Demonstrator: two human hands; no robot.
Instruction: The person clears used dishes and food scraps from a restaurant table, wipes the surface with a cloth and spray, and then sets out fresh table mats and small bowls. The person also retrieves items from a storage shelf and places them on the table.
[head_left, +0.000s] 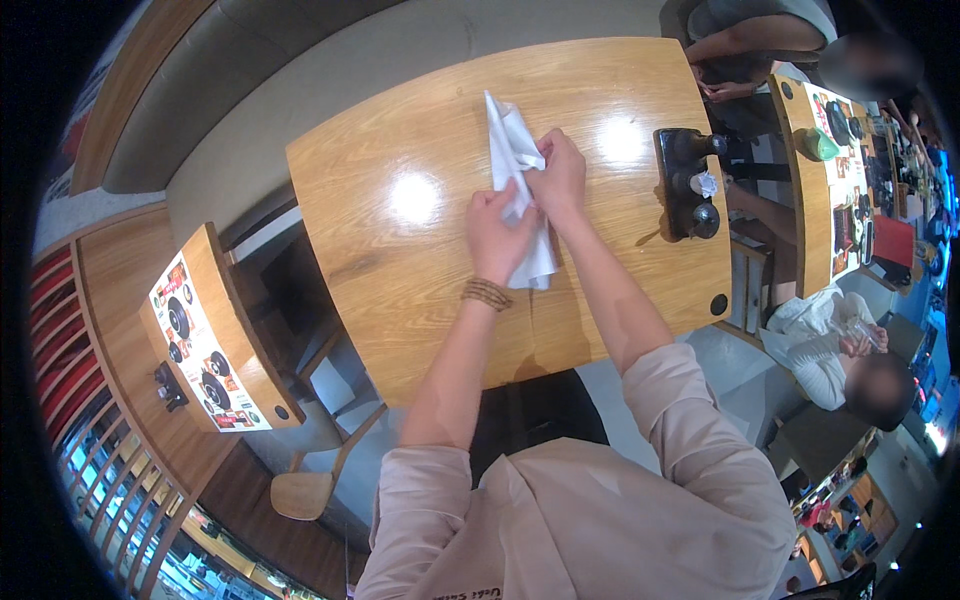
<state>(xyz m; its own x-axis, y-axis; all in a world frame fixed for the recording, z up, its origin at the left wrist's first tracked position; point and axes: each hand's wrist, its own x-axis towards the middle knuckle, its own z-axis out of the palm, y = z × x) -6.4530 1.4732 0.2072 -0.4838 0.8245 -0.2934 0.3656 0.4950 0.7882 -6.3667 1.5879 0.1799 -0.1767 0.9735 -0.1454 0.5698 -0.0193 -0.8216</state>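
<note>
A white cloth (536, 259), loosely folded into a long strip, is held over the wooden table (375, 285). My left hand (501, 232) grips its middle, thumb and fingers bent around the near folds. Slightly farther out and to the right, my right hand (559, 172) pinches the cloth's right edge. Its far end rises to a narrow point beyond both hands, and the near end hangs toward me. The fingertips on the cloth's far side are partly hidden. A braided bracelet (487, 293) circles my left wrist.
A black condiment tray (679, 202) with dark containers stands at the table's right side. Past the far edge runs a padded bench (315, 112). A wooden chair (307, 491) and a table with a printed placemat (202, 352) are at left. Seated people occupy the right, one in white (806, 330).
</note>
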